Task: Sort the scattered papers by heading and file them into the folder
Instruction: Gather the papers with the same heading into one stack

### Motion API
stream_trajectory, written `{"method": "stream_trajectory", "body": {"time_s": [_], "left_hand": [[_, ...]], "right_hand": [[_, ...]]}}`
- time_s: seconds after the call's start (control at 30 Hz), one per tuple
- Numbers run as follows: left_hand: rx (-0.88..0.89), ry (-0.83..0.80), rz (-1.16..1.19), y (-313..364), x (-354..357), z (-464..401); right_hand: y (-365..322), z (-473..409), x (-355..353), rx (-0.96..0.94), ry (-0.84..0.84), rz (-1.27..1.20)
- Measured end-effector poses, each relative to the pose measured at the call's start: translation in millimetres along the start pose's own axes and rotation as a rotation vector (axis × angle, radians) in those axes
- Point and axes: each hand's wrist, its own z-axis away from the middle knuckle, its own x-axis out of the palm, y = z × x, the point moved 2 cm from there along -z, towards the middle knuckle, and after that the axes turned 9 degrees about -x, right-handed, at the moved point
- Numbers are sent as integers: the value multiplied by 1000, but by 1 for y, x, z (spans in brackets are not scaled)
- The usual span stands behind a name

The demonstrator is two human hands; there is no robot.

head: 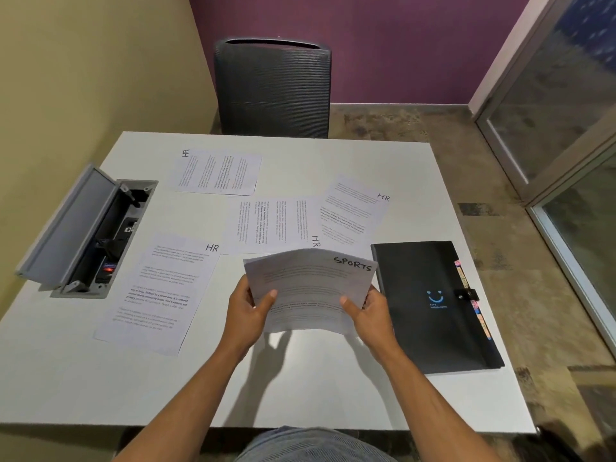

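Both hands hold up a small stack of papers headed SPORTS [311, 288] just above the desk [300, 378]: the left hand [248, 306] grips its left edge with the thumb on the front, and the right hand [368, 311] grips the right edge the same way. How many sheets are in the stack cannot be told, though the layered top edge suggests more than one.

Just right of the stack lies the black folder [430, 305], closed, its strap fastened and coloured tabs showing along its far edge. Nothing has been filed yet, by the look of it.

Four sheets headed HR lie loose on the desk: one near left [160, 291], one far left [216, 171], one in the middle [273, 225], and one far right [353, 211] overlapping the middle one.

Sorting looks about half done: SPORTS gathered, HR to collect, folder to open.
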Motion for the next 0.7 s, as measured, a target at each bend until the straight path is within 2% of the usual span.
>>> {"method": "stream_trajectory", "body": {"time_s": [0.17,0.43,0.7], "left_hand": [[-43,-2,-2,-11,4,0],[21,25,-134,-16,4,-8],[-70,7,-112,-3,27,-8]], "right_hand": [[8,7,5,26,42,45],[8,19,-1,11,71,51],[24,27,-36,78,37,-40]]}}
